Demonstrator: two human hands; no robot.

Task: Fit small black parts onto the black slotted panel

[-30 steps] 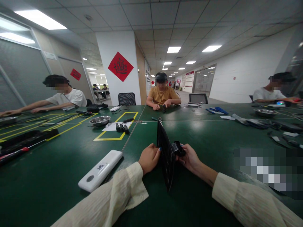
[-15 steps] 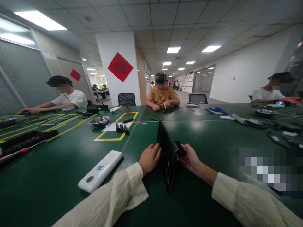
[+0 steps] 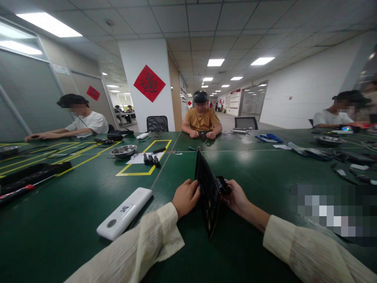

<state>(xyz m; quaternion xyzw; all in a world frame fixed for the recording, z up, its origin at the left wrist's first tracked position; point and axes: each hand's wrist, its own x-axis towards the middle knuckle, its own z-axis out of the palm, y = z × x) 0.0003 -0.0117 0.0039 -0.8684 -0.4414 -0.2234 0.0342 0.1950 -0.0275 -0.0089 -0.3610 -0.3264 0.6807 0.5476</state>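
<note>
A thin dark panel (image 3: 208, 196) stands on edge in front of me, its flat face turned to the left. My left hand (image 3: 186, 197) is closed, with its fingertips pressed against that left face; anything small between them is hidden. On the panel's other side, my right hand (image 3: 237, 199) grips a chunky black bracket-like part (image 3: 223, 184) set against the back. Its fingers are partly hidden behind the panel. Left of my left hand lies a white power bank (image 3: 126, 214) marked 26. Several black clamp-like pieces (image 3: 151, 160) sit on a white paper (image 3: 135, 158) farther off.
On the green table (image 3: 253, 251) a metal bowl (image 3: 123, 151) stands behind the power bank. A red-handled screwdriver (image 3: 20, 192) and a black tray (image 3: 35, 173) lie at left. Cables and a blue cloth (image 3: 269, 138) are at right. Co-workers sit around the far edges.
Both my hands and the panel stay almost where they were. The person across the table has moved their hands apart, off the small dark object in front of them.
</note>
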